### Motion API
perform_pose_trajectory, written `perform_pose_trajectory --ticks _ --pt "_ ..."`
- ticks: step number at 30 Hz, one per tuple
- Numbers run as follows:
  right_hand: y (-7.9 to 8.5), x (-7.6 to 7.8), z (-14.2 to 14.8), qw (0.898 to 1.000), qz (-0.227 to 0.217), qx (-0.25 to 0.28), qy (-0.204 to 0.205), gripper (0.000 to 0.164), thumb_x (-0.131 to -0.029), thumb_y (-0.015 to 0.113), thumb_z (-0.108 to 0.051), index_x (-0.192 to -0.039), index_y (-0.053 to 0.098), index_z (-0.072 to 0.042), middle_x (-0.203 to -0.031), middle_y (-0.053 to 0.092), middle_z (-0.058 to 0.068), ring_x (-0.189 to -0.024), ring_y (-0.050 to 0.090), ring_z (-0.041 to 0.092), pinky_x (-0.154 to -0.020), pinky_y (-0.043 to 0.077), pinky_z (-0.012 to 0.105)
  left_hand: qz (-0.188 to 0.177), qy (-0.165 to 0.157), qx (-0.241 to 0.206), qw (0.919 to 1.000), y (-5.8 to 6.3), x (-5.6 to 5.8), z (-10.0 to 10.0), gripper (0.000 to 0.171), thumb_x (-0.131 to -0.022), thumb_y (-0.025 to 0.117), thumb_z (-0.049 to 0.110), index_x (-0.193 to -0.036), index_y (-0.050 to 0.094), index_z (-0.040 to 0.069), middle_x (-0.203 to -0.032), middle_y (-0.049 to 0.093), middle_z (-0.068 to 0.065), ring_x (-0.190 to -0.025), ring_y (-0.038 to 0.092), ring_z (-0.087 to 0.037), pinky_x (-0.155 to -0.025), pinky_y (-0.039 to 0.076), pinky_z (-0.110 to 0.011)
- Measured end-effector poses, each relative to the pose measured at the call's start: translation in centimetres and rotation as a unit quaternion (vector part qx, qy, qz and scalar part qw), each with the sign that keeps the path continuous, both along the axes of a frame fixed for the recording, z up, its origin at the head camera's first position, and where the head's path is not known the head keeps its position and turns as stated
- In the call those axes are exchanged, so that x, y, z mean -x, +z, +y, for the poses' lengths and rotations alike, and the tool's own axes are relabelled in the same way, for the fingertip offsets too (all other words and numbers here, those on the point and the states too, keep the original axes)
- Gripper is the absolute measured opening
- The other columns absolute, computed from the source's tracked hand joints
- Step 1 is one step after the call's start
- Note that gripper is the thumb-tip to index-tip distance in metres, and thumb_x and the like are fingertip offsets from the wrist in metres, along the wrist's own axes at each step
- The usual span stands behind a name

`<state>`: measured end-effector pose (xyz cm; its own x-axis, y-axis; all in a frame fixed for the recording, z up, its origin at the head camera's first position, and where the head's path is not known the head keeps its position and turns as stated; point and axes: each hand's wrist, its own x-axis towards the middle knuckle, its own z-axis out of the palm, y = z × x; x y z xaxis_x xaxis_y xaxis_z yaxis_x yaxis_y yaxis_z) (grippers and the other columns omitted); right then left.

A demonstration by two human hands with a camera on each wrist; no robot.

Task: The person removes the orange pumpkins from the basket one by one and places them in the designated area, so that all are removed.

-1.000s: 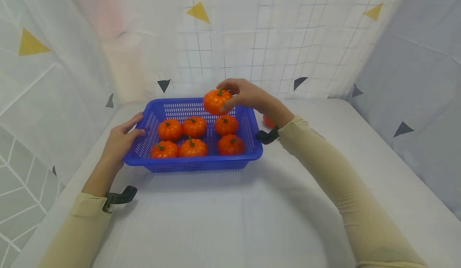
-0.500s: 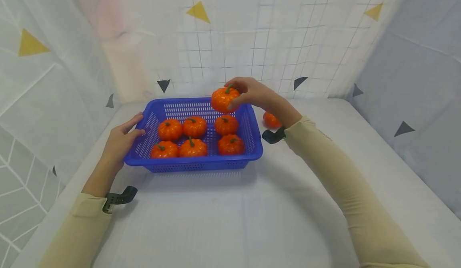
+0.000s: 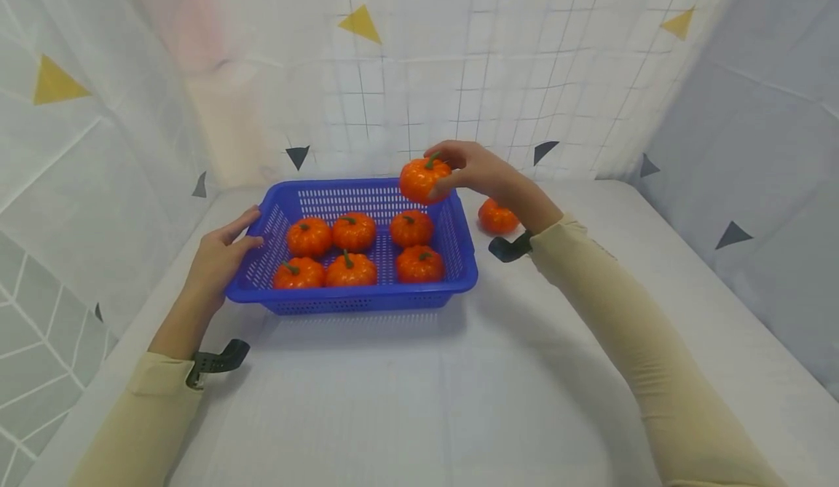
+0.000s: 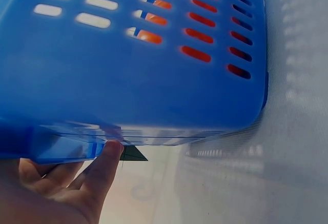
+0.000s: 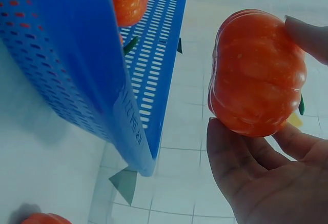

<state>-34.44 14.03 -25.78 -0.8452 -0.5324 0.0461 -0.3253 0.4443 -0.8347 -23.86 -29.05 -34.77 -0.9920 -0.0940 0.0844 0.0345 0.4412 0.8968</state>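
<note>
Right hand: pinching a glossy orange mini pumpkin point(image 3: 422, 181) with the right hand point(image 3: 475, 167), thumb on one side, fingers on the other, gap just pumpkin-wide
Held pumpkin: up in the air by the basket's back right corner, green stem on top, clear of the plastic in the right wrist view; can't tell if it's inside or past the rim
Left hand: the left hand point(image 3: 219, 254) has hold of the left rim, thumb and fingers closed up on the edge
Basket: blue slotted plastic basket point(image 3: 360, 294), sitting on the white desk point(image 3: 367, 400)
Pumpkins inside: six mini pumpkins point(image 3: 310, 236), four bunched at left, two at right, one behind the other
Loose one: another pumpkin point(image 3: 496, 217) on the desk just right of the basket, near the right forearm
Sleeves: beige sleeves point(image 3: 609, 312), dark strap point(image 3: 511, 247) on each wrist
Backdrop: whitish sheet point(image 3: 419, 72) with grid lines, yellow and dark triangles
</note>
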Motion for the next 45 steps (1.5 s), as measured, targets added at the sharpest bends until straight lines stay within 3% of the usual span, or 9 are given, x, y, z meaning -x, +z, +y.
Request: perform_pose_trajectory --ticks 20,30,45 --pt "-0.2 0.4 2.0 1.0 0.001 -0.001 -0.023 0.069 -0.083 0.085 -0.022 -0.144 0.055 -0.015 -0.134 0.061 0.004 -0.121 0.057 0.024 -0.105 0.048 0.048 0.013 -0.006 -0.007 0.9999 0.3 0.0 0.0 0.056 -0.108 0.055 0.021 -0.161 0.039 0.015 -0.167 0.03 -0.004 -0.157 0.016 -0.028 -0.124 0.012 -0.055" --pt "-0.3 0.2 2.7 0.999 -0.002 -0.013 -0.042 0.072 -0.082 0.083 -0.02 -0.147 0.053 -0.012 -0.139 0.058 0.008 -0.127 0.053 0.028 -0.109 0.043 0.055 0.007 -0.002 -0.01 0.9999 0.3 -0.1 0.0 0.055 -0.108 0.055 0.021 -0.161 0.039 0.014 -0.167 0.031 -0.003 -0.157 0.014 -0.028 -0.124 0.012 -0.055" --pt "-0.7 0.6 4.9 0.997 -0.012 -0.007 -0.071 0.069 -0.084 0.082 -0.018 -0.146 0.053 -0.012 -0.135 0.06 0.007 -0.124 0.055 0.027 -0.109 0.042 0.056 0.015 -0.006 -0.003 0.9999 0.5 0.1 0.2 0.055 -0.108 0.055 0.02 -0.161 0.04 0.013 -0.167 0.031 -0.003 -0.156 0.016 -0.027 -0.124 0.012 -0.053"
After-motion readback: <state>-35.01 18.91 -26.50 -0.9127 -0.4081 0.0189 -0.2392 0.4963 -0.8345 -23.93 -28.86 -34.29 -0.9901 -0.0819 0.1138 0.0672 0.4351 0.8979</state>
